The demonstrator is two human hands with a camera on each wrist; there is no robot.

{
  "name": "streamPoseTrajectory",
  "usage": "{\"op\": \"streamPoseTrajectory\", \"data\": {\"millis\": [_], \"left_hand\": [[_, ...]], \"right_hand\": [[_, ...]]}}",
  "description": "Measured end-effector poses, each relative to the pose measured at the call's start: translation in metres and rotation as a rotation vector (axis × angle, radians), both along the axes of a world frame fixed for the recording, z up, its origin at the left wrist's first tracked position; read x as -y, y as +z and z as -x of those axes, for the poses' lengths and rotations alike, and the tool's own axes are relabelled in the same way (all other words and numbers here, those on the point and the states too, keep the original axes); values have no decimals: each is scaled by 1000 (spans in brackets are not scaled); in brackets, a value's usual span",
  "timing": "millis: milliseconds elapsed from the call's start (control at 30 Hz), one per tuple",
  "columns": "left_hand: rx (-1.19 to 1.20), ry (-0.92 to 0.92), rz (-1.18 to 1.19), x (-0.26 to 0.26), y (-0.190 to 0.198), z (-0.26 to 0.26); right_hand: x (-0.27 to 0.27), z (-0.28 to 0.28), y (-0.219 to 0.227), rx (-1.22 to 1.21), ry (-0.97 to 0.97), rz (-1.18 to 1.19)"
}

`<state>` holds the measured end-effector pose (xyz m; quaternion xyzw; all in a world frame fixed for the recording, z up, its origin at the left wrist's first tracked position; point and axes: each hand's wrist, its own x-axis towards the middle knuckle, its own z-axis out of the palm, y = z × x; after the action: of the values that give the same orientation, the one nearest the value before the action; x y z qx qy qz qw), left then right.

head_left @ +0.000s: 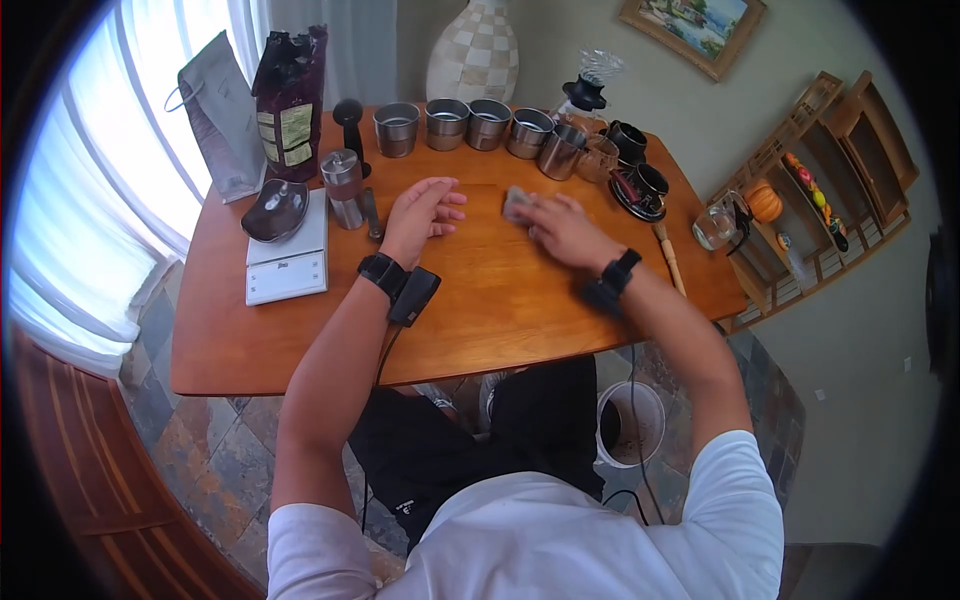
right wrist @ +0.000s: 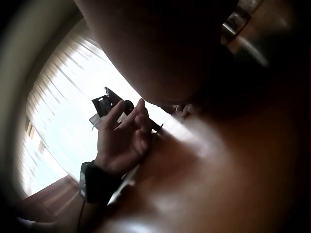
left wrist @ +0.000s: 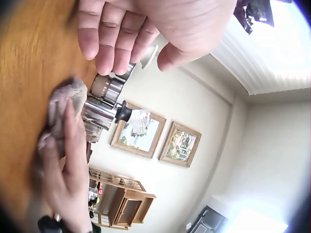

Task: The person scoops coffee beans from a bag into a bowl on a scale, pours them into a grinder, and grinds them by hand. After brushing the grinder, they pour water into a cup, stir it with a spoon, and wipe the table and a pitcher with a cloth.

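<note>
My right hand (head_left: 572,234) grips a bunched grey cloth (head_left: 516,203) against the wooden table (head_left: 470,310). In the left wrist view the thumb and fingers lie around the crumpled cloth (left wrist: 62,109). Held over the table left of it, my left hand (head_left: 420,218) has loosely bent fingers and nothing in them. Its palm side and fingertips (left wrist: 121,54) show in the left wrist view. Nearest that hand are a steel hand grinder (head_left: 344,192) and a thin dark bar-shaped item (head_left: 373,213). The right wrist view is dark, and the cloth is mostly hidden there.
Several metal cups (head_left: 397,130) line the back edge. A white scale (head_left: 287,268) carrying a dark dish (head_left: 276,211) stands at left, before two bags (head_left: 290,105). At right are a dark cup on a saucer (head_left: 648,185) and a wooden-handled brush (head_left: 669,258). A bucket (head_left: 648,425) stands below.
</note>
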<state>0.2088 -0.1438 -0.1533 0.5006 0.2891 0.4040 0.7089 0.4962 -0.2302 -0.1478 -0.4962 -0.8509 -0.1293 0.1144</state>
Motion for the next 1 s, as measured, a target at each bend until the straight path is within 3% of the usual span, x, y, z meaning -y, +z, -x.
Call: {"op": "streamPoseTrajectory", "data": {"millis": [67, 167, 233, 300, 333, 400, 467, 533, 733, 867, 1000], "left_hand": [[35, -5, -46, 1, 1, 2], [83, -3, -88, -2, 1, 5], [122, -12, -76, -5, 0, 7], [152, -25, -67, -5, 3, 7], [188, -32, -93, -3, 7, 9], [211, -42, -126, 0, 17, 14], [294, -80, -245, 1, 32, 22], [285, -111, -283, 4, 49, 28], [192, -94, -374, 55, 75, 65], [-73, 113, -374, 95, 51, 139], [-217, 283, -386, 117, 13, 217]], "right_hand": [[-8, -6, 15, -152, -211, 248], [12, 27, 2, -127, -250, 127], [46, 70, 16, -172, -20, 275], [78, 104, 20, -217, 333, 309], [84, 112, 20, -224, 334, 303], [92, 123, 21, -222, 573, 311], [75, 108, 26, -253, 617, 278], [43, 74, 14, -164, 404, 250], [-44, -5, 2, -211, -366, 201], [-68, 5, -8, -258, -376, 173], [-104, 29, -14, -329, -214, 238]]}}
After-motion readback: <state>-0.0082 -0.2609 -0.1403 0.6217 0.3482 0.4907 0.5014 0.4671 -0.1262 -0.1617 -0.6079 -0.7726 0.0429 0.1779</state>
